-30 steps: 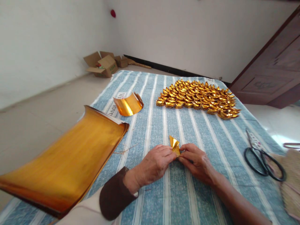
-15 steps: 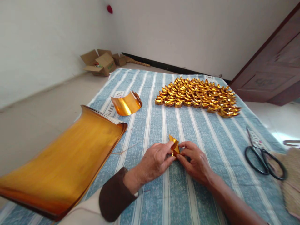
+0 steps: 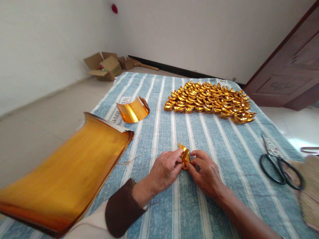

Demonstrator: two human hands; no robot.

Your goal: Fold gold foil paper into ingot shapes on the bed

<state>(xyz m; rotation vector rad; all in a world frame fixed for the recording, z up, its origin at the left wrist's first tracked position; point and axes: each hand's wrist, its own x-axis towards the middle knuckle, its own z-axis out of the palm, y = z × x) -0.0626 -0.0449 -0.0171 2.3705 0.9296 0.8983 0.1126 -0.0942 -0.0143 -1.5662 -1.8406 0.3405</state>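
Observation:
Both hands meet low on a blue striped cloth (image 3: 219,139). My left hand (image 3: 163,171) and my right hand (image 3: 205,171) pinch a small folded piece of gold foil paper (image 3: 184,155) between their fingertips, holding it just above the cloth. A brown sleeve cuff covers my left wrist. Far ahead lies a dense patch of several finished gold foil ingots (image 3: 211,101).
A thick stack of gold foil sheets (image 3: 67,169) lies at the left with its far edge curled up. A single curled gold sheet (image 3: 132,111) stands behind it. Black scissors (image 3: 277,162) rest at the right beside a woven mat (image 3: 310,192). Cardboard boxes (image 3: 106,66) sit by the wall.
The foil piece has been folded tighter between my fingertips and looks narrower. Both hands have stayed in about the same spot on the cloth.

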